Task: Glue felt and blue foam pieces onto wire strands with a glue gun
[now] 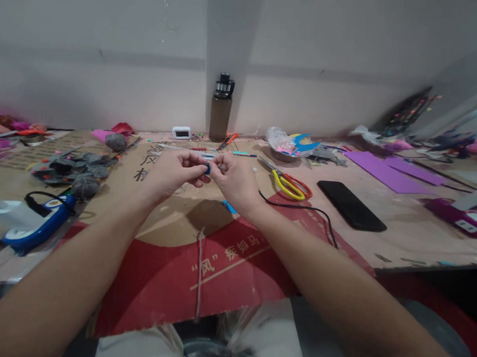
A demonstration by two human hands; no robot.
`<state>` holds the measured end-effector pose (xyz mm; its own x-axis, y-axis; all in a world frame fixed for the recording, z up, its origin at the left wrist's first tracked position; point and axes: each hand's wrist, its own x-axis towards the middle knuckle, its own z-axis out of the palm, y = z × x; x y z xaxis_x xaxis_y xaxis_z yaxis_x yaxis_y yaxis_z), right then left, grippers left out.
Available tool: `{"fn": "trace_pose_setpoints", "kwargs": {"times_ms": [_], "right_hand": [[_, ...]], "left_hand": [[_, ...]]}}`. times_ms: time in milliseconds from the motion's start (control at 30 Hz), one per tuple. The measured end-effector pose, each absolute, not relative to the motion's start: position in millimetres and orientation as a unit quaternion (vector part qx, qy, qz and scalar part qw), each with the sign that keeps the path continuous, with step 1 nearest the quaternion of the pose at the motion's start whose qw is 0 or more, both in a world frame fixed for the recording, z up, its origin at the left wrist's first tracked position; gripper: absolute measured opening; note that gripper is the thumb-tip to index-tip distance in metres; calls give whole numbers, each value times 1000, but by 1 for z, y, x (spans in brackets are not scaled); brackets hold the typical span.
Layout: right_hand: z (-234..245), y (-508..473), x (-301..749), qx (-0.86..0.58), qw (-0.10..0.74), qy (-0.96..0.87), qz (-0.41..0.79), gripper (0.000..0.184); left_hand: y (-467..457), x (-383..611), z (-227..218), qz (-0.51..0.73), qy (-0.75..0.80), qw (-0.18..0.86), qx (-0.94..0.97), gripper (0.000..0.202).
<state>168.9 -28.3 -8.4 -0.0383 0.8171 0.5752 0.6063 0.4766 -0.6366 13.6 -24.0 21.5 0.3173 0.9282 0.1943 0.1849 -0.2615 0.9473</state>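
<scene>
Both my hands meet above the middle of the table. My left hand and my right hand pinch a small blue piece between their fingertips. The fingers of both hands are closed round it. Most of the piece is hidden by the fingers, so I cannot make out its shape. Under the hands lies a brown and red cardboard sheet with printed characters. A small blue scrap lies on the cardboard just below my right wrist.
Scissors with yellow and red handles lie right of my hands, then a black phone and a black cable. A dark bottle stands at the wall. A blue glue gun and grey felt lie left; purple sheets right.
</scene>
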Motion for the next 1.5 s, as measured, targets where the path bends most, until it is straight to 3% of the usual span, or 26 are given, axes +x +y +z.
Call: {"fn": "trace_pose_setpoints", "kwargs": {"times_ms": [300,600,900,1267,1367,1500], "right_hand": [[-7,-33,168,-471,488,-723,130,18],[-14,-31,165,-444,506,-709,212,15],[-11,-24,168,-428,557,-649,293,17],[-10,-21,171,-457,548,-640,286,15],[-10,-22,171,-462,544,-643,277,16],[-11,-23,171,-460,547,-643,275,18]], "left_hand": [[-28,16,25,432,441,387,685,4],[-25,17,19,479,453,363,658,6],[-22,18,15,465,409,477,623,9],[-18,13,17,424,340,633,552,19],[-17,10,17,420,356,636,541,21],[-16,8,18,475,404,560,545,19]]}}
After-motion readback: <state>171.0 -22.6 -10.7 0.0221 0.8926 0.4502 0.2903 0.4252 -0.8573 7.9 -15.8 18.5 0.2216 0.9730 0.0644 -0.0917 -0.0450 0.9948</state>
